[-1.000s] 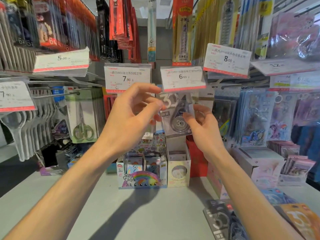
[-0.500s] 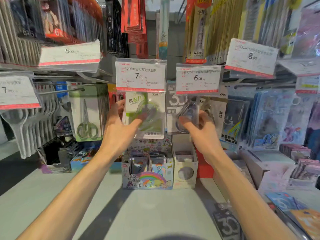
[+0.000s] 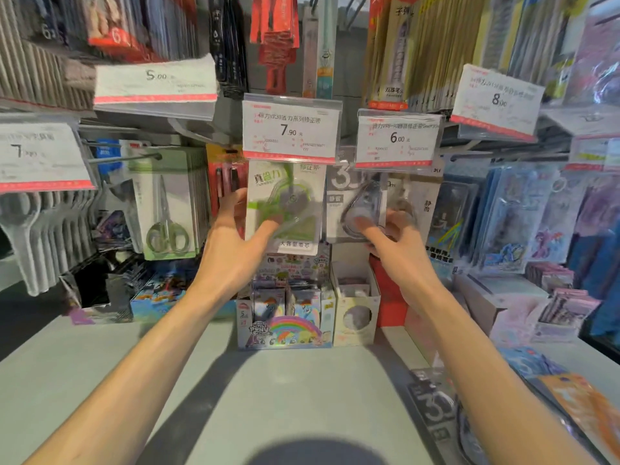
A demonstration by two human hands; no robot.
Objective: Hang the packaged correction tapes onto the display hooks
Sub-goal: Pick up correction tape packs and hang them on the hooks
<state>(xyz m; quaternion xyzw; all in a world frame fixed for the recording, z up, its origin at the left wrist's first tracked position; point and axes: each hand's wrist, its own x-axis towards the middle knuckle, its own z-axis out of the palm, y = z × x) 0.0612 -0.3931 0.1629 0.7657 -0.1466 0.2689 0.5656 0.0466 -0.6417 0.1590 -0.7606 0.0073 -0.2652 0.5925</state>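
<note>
i see my left hand (image 3: pixel 235 253) gripping the green correction tape pack (image 3: pixel 287 206) hanging under the 7.90 price tag (image 3: pixel 290 130), thumb on its front. my right hand (image 3: pixel 396 243) pinches the grey correction tape pack (image 3: pixel 357 203) under the 6.00 price tag (image 3: pixel 397 139).

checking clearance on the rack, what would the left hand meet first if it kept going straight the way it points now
The left hand points up and forward at the green correction tape pack under the 7.90 price tag. Its fingers already seem to touch that pack, so it meets that first; depth is blurred.
</note>
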